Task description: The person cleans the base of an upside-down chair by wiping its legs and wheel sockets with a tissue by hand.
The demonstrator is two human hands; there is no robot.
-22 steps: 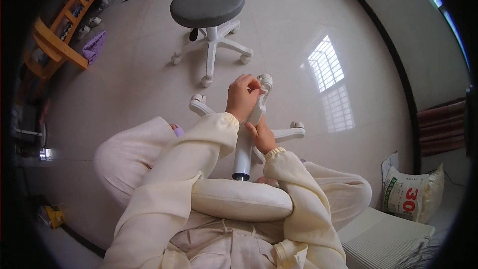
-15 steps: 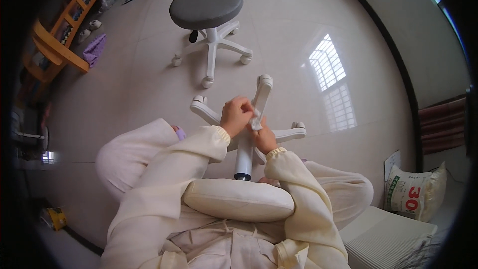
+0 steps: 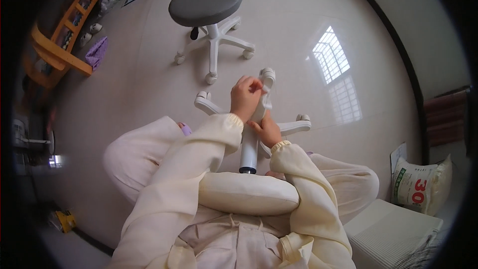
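Note:
A stool with a cream round seat [image 3: 249, 194] lies tipped against my lap, its white column [image 3: 249, 153] pointing away from me and its wheeled base raised. My left hand [image 3: 245, 97] is closed in a pinch at the base leg that points away, holding a thin white wipe [image 3: 267, 100] that lies along the leg. Just below, my right hand [image 3: 269, 130] is closed round the same leg near the hub, its fingers partly hidden underneath. At that leg's far end sits a white caster [image 3: 267, 73].
Ahead stands a second stool with a grey seat [image 3: 205, 3]. A wooden bench [image 3: 59, 52] and a purple cloth [image 3: 97, 52] are at far left. On my right are a white ribbed box [image 3: 391, 229] and a plump printed bag [image 3: 420, 184].
My left hand has moved outward along the leg toward its caster, and the wipe now reaches farther along it. My right hand stays near the hub. The whole view has shifted slightly.

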